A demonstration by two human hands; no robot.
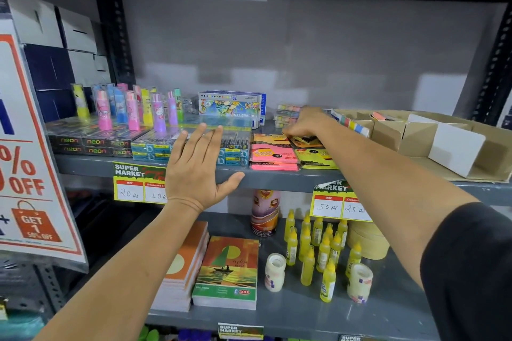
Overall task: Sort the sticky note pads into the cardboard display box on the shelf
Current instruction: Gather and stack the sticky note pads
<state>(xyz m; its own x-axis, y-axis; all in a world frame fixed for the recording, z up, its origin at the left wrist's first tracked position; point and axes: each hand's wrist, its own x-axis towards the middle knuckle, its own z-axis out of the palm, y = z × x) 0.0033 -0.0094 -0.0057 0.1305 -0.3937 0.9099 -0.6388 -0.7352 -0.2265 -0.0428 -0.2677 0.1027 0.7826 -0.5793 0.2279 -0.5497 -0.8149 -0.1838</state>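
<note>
Sticky note pads lie in stacks on the grey shelf (277,178): a pink stack (273,156), a yellow pad (314,159) and an orange pad (306,141) tilted on top. My right hand (307,122) reaches over them, fingers closed on the orange pad's far edge. The cardboard display box (415,133) with dividers stands at the right, holding a pad with coloured strips (352,123) at its left end. My left hand (199,166) hovers open, fingers spread, in front of the shelf edge.
Blue pen boxes (155,151) and neon boxes (91,144) sit left of the pads, with colourful erasers (133,108) and oil pastel boxes (230,106) behind. On the lower shelf stand glue bottles (318,246), notebooks (227,271) and tape rolls. A sale poster (30,160) hangs at left.
</note>
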